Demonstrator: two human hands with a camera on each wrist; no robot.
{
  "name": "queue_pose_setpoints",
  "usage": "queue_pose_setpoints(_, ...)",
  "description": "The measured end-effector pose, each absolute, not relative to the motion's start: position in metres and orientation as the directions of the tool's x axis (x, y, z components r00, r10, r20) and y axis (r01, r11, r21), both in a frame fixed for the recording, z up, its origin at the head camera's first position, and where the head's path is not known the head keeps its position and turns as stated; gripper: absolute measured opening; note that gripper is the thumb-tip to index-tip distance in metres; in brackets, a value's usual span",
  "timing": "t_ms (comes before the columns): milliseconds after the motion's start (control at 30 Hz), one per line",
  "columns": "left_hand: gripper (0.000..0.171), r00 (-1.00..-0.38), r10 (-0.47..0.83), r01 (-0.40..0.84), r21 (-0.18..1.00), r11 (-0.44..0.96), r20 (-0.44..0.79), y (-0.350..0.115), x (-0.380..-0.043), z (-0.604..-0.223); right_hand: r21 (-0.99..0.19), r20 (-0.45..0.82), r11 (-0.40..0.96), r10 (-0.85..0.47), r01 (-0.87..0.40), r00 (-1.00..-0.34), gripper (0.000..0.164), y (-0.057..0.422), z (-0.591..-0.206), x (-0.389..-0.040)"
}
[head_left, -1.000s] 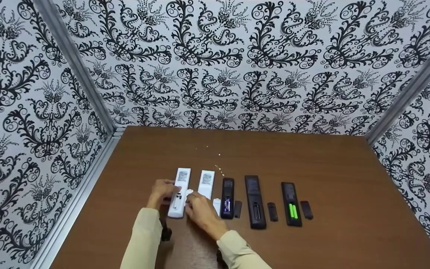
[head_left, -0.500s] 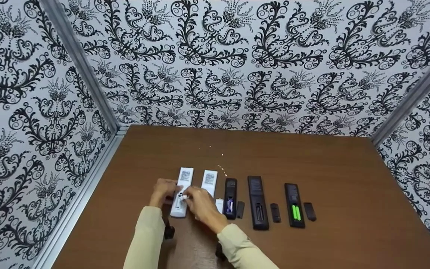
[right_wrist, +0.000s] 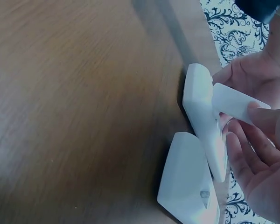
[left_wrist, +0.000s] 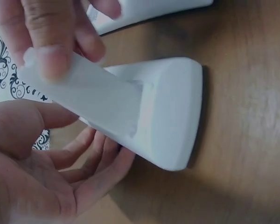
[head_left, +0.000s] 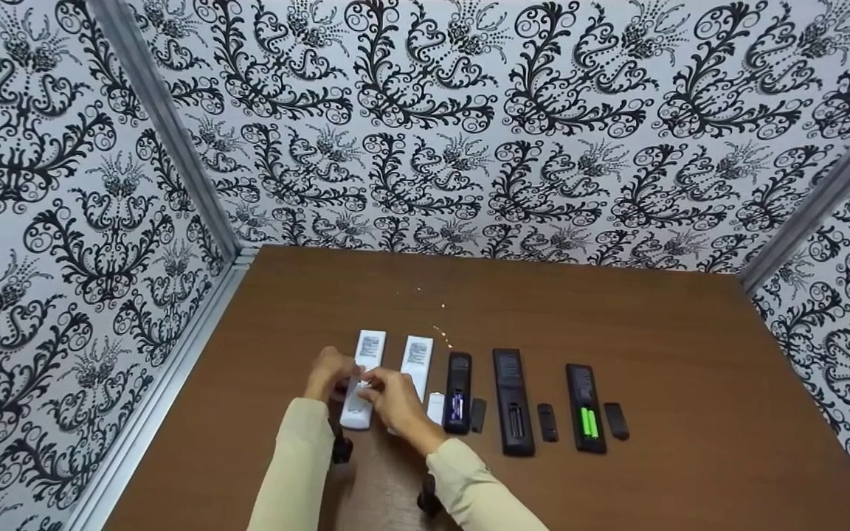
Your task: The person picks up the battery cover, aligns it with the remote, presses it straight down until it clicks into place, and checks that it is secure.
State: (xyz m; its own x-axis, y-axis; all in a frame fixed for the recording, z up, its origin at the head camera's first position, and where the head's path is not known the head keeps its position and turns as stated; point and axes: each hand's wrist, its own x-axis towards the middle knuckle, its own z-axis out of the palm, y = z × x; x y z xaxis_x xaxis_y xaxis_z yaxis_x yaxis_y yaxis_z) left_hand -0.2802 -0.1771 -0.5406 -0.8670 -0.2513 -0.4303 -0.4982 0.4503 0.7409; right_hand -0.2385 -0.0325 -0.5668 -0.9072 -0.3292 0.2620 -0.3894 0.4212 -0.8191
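A white remote control (head_left: 372, 346) lies back side up on the brown table, second white remote to its right. My left hand (head_left: 331, 367) grips its left side, with curled fingers against the edge in the left wrist view. Between thumb and fingers my right hand (head_left: 395, 402) pinches a white battery cover (left_wrist: 102, 98). The cover slants over the battery compartment; its lower end meets the recess near the remote's rounded end (left_wrist: 177, 112), and its upper end is raised. It hides the compartment's inside. In the right wrist view the right thumb (right_wrist: 261, 116) presses on the cover.
Right of the hands lie the other white remote (head_left: 417, 358) with its loose cover (head_left: 435, 407), and three black remotes, one holding purple batteries (head_left: 457, 405), one holding green batteries (head_left: 589, 423). Loose black covers (head_left: 547, 422) lie beside them. Patterned walls (head_left: 425, 147) enclose the table.
My right hand has brought the battery cover left from beside the white remote, up over its open compartment, and lowered one end into it. My left hand has stayed at the remote.
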Motion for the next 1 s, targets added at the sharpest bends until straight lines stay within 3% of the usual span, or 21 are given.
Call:
queue_pose_setpoints(267, 0.039, -0.85, -0.237, -0.526, 0.73, 0.437, -0.47, -0.176, -0.28, -0.538, -0.832, 0.25, 0.415, -0.313, -0.368, -0.916, 0.02, -0.029, -0.568, -0.239)
queue_pose_setpoints(600, 0.051, -0.85, -0.24, -0.523, 0.802, 0.288, -0.469, -0.18, -0.282, -0.544, -0.857, 0.249, 0.383, -0.276, -0.344, -0.928, 0.023, -0.028, -0.564, -0.242)
queue_pose_setpoints(700, 0.047, -0.855, -0.256, -0.517, 0.771, 0.371, -0.45, -0.172, -0.282, -0.54, -0.861, 0.251, 0.377, -0.272, -0.342, -0.929, 0.02, -0.028, -0.566, -0.242)
queue_pose_setpoints(867, 0.048, -0.908, -0.286, -0.419, 0.674, 0.609, -0.307, -0.16, -0.281, -0.538, -0.86, 0.251, 0.372, -0.286, -0.348, -0.925, 0.015, -0.027, -0.57, -0.241)
queue_pose_setpoints(1000, 0.043, -0.918, -0.276, -0.397, 0.649, 0.649, -0.285, -0.16, -0.281, -0.543, -0.85, 0.257, 0.386, -0.291, -0.359, -0.922, 0.014, -0.027, -0.569, -0.239)
